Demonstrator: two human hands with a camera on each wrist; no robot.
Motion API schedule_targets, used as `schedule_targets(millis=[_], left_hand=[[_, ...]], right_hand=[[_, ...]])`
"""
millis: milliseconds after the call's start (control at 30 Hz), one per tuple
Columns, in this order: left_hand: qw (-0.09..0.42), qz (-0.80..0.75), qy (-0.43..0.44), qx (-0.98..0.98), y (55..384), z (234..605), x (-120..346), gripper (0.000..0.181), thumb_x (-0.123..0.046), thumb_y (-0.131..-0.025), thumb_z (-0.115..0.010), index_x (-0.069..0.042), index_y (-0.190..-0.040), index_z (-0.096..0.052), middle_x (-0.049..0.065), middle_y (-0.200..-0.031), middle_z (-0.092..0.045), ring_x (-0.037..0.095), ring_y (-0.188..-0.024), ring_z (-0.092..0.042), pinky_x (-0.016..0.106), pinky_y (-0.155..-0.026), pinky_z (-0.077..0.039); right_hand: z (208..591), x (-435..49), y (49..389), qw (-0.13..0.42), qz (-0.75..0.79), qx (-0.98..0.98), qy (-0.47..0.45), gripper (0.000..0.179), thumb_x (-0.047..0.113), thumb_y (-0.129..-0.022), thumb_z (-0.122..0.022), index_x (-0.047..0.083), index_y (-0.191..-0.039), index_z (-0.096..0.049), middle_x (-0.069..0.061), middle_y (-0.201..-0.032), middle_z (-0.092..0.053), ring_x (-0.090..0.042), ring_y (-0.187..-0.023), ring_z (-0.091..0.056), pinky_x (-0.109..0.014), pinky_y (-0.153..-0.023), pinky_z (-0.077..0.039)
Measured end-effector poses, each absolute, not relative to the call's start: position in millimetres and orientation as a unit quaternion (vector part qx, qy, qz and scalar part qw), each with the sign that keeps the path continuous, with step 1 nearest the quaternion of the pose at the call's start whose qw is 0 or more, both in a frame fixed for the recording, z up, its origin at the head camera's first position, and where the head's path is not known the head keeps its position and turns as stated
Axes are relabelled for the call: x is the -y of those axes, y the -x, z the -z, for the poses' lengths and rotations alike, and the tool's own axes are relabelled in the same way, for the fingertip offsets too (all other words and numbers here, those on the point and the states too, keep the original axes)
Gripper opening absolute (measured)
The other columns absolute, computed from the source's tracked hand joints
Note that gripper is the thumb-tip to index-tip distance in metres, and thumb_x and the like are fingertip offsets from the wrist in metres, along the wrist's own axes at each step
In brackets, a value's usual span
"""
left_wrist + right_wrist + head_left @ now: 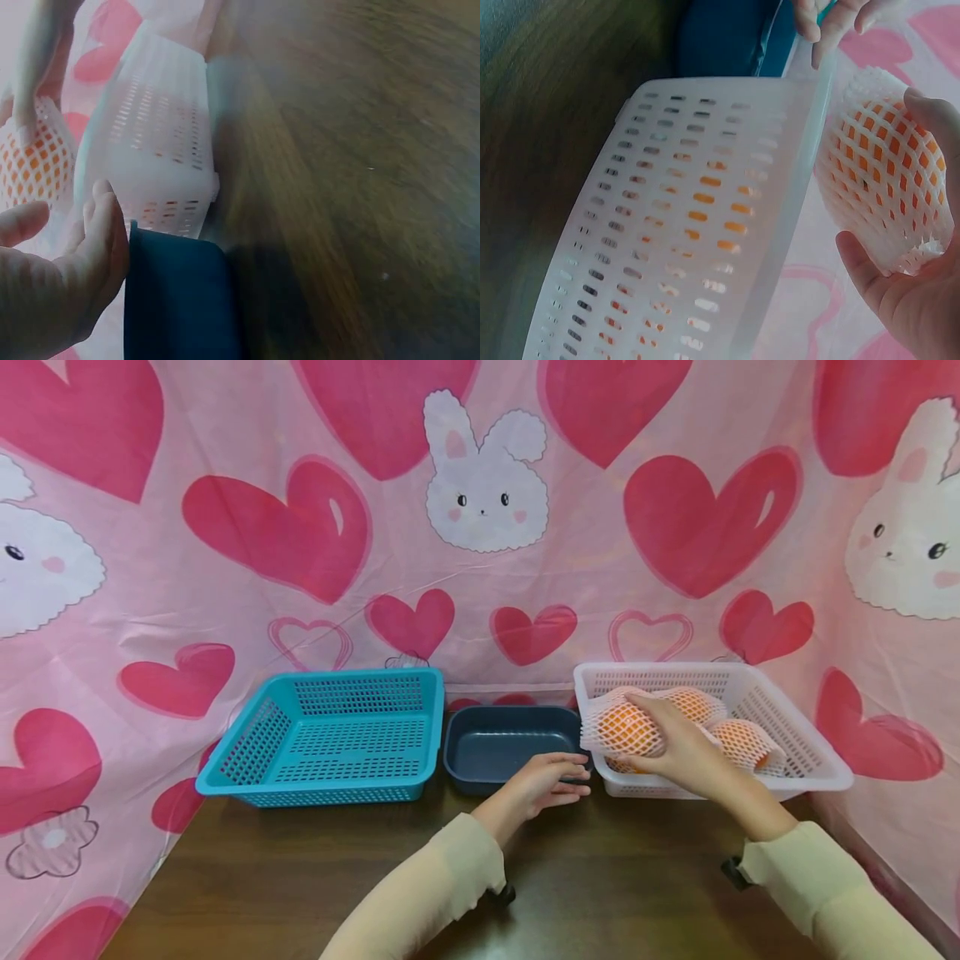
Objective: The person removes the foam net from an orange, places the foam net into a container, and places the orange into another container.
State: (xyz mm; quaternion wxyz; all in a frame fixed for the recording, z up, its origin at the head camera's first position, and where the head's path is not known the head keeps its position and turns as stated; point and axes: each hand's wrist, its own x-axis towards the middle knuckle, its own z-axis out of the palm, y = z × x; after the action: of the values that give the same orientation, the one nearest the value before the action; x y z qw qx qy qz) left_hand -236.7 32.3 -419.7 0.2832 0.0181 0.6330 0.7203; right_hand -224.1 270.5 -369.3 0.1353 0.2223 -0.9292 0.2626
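My right hand (686, 747) grips an orange (626, 729) wrapped in a white foam net. In the right wrist view, thumb and fingers curve round the netted orange (889, 172), which is raised above the basket rim. Below it stands the white perforated basket (787, 718), with several more netted oranges (742, 743) inside. My left hand (536, 785) hovers over the front right edge of a small dark blue tub (510, 747), fingers extended towards the white basket. Nothing is in that hand (75, 277), and a gap separates it from the held orange.
A turquoise perforated basket (348, 795) stands left of the tub, with no contents visible. All three containers line up at the back of a brown wooden table (300, 877). Behind and beside them hangs a pink cloth (405, 560) with hearts and rabbits.
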Motion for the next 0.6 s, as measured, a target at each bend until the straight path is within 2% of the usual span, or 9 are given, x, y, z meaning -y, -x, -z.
schedule_targets(millis=[167,333,600], left_hand=[[0.275,-0.702,-0.032,-0.656,231.2,422.1,-27.2,0.033,-0.014,-0.102,-0.062,-0.004,-0.133,-0.066,0.019,-0.123,-0.069,0.025,-0.097,-0.073,0.043,-0.092,-0.057],[0.271,-0.680,-0.044,-0.680,226.6,421.7,-18.7,0.033,-0.016,-0.101,-0.063,-0.006,-0.132,-0.067,0.016,-0.119,-0.071,0.026,-0.100,-0.073,0.047,-0.091,-0.057],[0.282,-0.664,-0.056,-0.691,222.2,426.8,-5.8,0.033,-0.017,-0.099,-0.066,-0.007,-0.130,-0.068,0.017,-0.122,-0.070,0.021,-0.097,-0.072,0.045,-0.089,-0.057]], right_hand=[[369.0,-264.4,219.5,0.137,-0.268,0.925,-0.232,0.089,0.029,-0.078,-0.091,0.001,-0.149,-0.045,-0.028,-0.148,-0.047,-0.050,-0.135,-0.042,-0.073,-0.105,-0.034],[370.0,-259.3,216.1,0.140,-0.273,0.918,-0.250,0.088,0.025,-0.078,-0.091,0.001,-0.149,-0.045,-0.028,-0.145,-0.049,-0.049,-0.133,-0.043,-0.072,-0.104,-0.035],[372.9,-252.9,209.7,0.109,-0.278,0.924,-0.239,0.090,0.028,-0.078,-0.091,0.006,-0.151,-0.043,-0.024,-0.148,-0.047,-0.046,-0.133,-0.044,-0.074,-0.102,-0.036]])
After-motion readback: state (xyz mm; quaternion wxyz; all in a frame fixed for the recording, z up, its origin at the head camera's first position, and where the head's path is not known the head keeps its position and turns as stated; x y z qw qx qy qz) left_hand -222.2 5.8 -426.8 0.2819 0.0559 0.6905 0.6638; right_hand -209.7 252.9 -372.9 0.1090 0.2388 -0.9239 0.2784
